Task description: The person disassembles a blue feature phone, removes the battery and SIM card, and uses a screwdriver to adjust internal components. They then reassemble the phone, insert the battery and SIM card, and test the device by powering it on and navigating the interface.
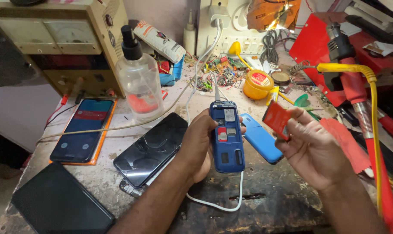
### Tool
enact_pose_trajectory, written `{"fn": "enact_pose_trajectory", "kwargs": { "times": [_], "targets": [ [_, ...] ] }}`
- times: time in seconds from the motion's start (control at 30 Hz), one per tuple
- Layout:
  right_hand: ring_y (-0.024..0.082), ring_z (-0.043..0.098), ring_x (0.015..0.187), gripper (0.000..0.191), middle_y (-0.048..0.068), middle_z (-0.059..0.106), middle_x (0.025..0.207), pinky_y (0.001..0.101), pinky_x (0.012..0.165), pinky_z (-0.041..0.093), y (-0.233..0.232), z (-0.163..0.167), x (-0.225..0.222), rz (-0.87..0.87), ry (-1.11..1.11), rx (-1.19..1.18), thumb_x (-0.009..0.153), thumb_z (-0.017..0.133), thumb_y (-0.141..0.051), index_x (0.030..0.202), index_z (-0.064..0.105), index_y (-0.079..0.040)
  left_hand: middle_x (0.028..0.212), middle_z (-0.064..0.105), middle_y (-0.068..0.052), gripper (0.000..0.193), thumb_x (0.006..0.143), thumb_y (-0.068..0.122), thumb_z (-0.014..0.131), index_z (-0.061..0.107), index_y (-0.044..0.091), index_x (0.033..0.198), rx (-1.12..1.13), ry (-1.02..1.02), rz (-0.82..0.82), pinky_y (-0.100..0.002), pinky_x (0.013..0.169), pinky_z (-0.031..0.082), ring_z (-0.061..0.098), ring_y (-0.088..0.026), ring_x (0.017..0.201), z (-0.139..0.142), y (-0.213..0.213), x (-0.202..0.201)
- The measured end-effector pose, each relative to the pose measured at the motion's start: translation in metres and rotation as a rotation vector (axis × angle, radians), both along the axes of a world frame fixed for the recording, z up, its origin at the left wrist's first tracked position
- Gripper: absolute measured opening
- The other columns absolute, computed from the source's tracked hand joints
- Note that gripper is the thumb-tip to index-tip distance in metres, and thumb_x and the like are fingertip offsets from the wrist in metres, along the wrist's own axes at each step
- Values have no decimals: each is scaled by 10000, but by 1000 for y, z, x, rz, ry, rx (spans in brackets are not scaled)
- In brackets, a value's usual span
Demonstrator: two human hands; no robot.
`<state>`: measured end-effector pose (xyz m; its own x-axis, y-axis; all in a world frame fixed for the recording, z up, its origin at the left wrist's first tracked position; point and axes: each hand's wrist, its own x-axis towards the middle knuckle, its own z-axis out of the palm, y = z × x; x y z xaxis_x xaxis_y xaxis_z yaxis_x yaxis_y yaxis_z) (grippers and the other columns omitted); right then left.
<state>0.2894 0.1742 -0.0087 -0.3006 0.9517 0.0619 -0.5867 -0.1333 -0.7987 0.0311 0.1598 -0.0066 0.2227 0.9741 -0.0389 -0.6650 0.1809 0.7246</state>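
Your left hand (201,145) clamped its fingers on the light, rigid, open-backed blue phone (227,136) by its edges, while your right hand (311,145) pinched a small, stiff red battery (277,119) above the counter (270,195).

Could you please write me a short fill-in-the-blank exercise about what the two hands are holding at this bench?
1. The left hand holds a blue phone with its back cover ____.
2. The right hand holds a small ____ battery.
3. A ____ cable plugs into the phone's top.

Missing words: off; red; white
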Motion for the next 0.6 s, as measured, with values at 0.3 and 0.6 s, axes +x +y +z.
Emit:
{"fn": "enact_pose_trajectory", "kwargs": {
  "times": [0.3,0.6],
  "targets": [
    [132,711,895,453,62,753,1014,279,769,583,-11,3,-29,-347,-490,280,888,743,0,1323,628,-59,1079,712,-161,423,952,284,426,587,7,1228,-1,-68,-34,-401,872,583,714,-244,980,-14,4,0],
    [270,702,913,234,72,734,1022,386,813,569,-42,40,-81,-743,-1394,1566,825,816,4,1043,749,-49,1020,727,-92,475,1001,435,420,640,50,1173,0,-60,-93,-375,836,579,707,-180,928,-21,7,1]
  ]
}}
